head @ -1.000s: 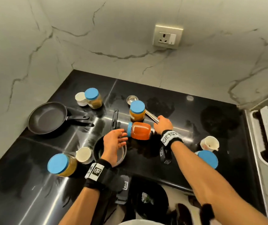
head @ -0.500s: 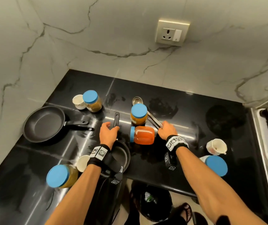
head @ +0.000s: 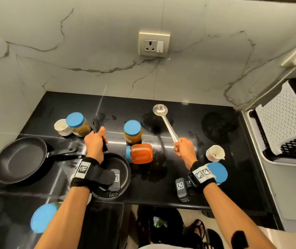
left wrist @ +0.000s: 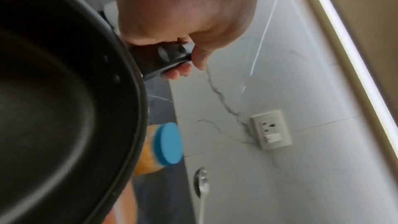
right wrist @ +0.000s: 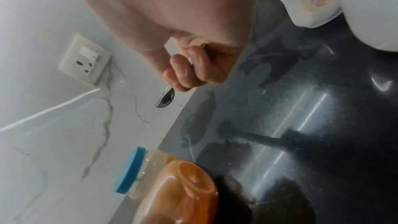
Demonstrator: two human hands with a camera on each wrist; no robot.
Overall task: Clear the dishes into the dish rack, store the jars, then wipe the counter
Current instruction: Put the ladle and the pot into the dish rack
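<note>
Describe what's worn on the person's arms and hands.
Both forearms are bare, with no sleeves or gloves. The left hand has a black wrist strap bearing a white tag with a black square code. The right hand has a similar black strap with two white coded tags. A small black camera unit with its own coded sticker hangs under each wrist.

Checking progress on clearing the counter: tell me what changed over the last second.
The left hand closed round the small pan handle and holds it. The right hand grips the ladle and has raised it clear of the yellow jar. The jars, cups and large frying pan stayed put.
</note>
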